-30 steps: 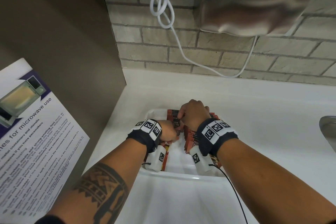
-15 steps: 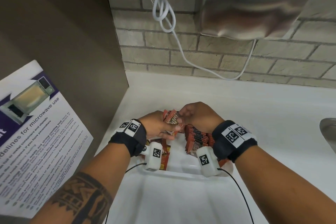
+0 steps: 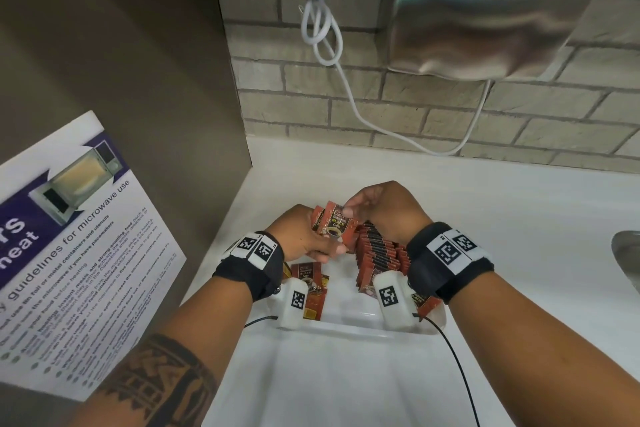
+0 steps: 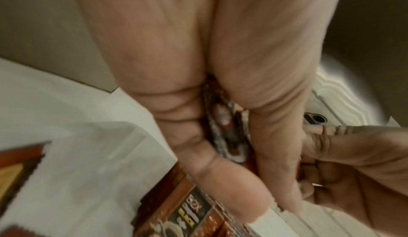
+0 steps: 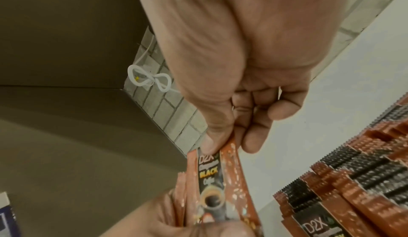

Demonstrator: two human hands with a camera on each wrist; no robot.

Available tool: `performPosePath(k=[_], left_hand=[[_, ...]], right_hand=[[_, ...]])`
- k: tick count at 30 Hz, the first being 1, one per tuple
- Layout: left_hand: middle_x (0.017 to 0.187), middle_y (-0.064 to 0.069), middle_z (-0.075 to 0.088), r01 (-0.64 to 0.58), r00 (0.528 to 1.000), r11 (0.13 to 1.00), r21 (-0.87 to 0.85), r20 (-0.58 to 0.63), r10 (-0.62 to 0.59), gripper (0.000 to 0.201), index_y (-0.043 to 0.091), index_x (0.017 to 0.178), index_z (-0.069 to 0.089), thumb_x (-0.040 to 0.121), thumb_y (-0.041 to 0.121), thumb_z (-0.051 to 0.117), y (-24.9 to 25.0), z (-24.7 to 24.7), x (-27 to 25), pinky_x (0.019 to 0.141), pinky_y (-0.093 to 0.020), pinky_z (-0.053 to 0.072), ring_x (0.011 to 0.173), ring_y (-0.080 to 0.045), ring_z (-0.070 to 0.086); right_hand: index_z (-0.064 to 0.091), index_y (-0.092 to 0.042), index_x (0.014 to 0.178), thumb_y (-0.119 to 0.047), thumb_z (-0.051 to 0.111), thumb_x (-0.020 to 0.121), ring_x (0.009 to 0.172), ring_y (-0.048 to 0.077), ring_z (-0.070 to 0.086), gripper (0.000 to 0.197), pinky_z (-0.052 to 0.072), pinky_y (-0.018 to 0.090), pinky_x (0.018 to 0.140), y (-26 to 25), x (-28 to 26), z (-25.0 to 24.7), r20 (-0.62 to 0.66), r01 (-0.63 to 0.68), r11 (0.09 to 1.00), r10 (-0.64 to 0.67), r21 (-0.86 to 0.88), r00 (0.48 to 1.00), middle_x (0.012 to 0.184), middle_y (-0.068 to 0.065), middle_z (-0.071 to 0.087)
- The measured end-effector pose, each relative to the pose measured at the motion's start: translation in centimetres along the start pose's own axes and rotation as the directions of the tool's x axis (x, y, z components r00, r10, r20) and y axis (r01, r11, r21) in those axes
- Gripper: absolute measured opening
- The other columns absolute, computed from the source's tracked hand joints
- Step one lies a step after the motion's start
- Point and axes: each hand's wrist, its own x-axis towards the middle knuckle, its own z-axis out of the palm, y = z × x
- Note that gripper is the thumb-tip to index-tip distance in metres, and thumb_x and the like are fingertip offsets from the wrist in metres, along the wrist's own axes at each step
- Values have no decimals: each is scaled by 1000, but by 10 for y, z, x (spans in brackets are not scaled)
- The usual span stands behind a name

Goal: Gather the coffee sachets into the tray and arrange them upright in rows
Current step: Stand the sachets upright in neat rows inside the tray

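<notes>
Both hands are up over the white tray (image 3: pixel 349 329), and there's a small bunch of coffee sachets (image 3: pixel 334 226) between them. The left hand (image 3: pixel 300 238) has its fingers and thumb curled round the lower end of the bunch, gripping it from below. The right hand (image 3: pixel 388 208) comes in from above, thumb and forefinger pinching the top edge of the front sachet (image 5: pixel 209 176), the one showing "D2X" and "BLACK" with a coffee cup printed on it; the remaining right fingers are curled loosely behind. Just under the right wrist, a packed row of sachets (image 3: pixel 377 251) stands on edge in the tray, serrated tops up. Under the left wrist, loose sachets (image 3: pixel 310 284) lie flat on the tray floor. Beyond the hands, a white cable (image 3: pixel 320 29) hangs looped on the brick wall beside a steel hand dryer (image 3: pixel 485 10). Off to the left of the left forearm, a microwave guidelines poster (image 3: pixel 69 239).
</notes>
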Motion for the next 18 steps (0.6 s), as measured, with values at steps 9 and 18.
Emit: performPosePath(k=[9,18], left_hand=[[73,-2,69,242,947,627,740,-40,-318,37,10,93,71,89,47,69,3,-7,0,61,-24,51,62,-17,63],[97,-6,67,109,909,510,854,122,-399,27,10,110,67,92,30,63,-3,32,30,68,-29,50,87,-23,64]], right_hand=[[79,-30,78,-27,73,82,87,14,64,8,52,32,84,8,11,14,-39,-65,926,54,-371,998,79,-13,68],[79,-34,78,-19,64,83,105,19,57,21,44,39,96,18,20,31,-5,-102,805,121,-585,993,95,-10,71]])
